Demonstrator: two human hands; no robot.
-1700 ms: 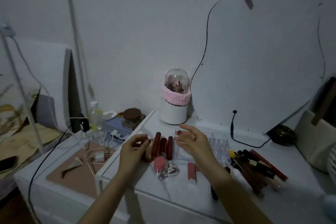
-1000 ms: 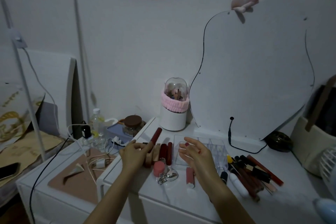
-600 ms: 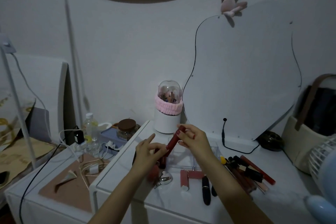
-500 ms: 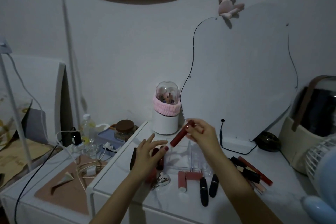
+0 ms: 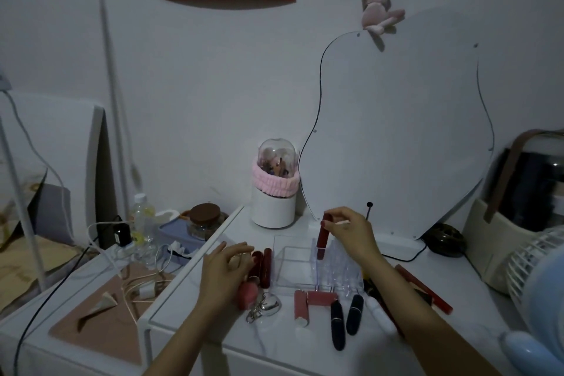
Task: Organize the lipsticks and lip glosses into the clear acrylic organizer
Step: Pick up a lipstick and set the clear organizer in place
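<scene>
The clear acrylic organizer (image 5: 300,268) stands mid-table. My right hand (image 5: 351,230) pinches the top of a dark red lip gloss tube (image 5: 321,238), held upright with its lower end inside a back-left slot of the organizer. My left hand (image 5: 224,267) hovers with fingers curled over two red tubes (image 5: 264,264) lying left of the organizer; whether it grips one is unclear. Two pink-red lipsticks (image 5: 308,302) and two black lipsticks (image 5: 345,319) lie in front. More tubes (image 5: 422,288) lie to the right, partly hidden by my right arm.
A white brush holder with a clear dome and pink band (image 5: 274,189) stands behind. A large mirror (image 5: 396,131) leans on the wall. A pink puff with keychain (image 5: 259,301) lies near my left hand. A white fan (image 5: 537,268) sits right; cables and jar (image 5: 203,220) left.
My right hand took the dark red tube from my left hand, turned it upright and lowered it into the organizer. My left hand dropped back over the tubes on the left.
</scene>
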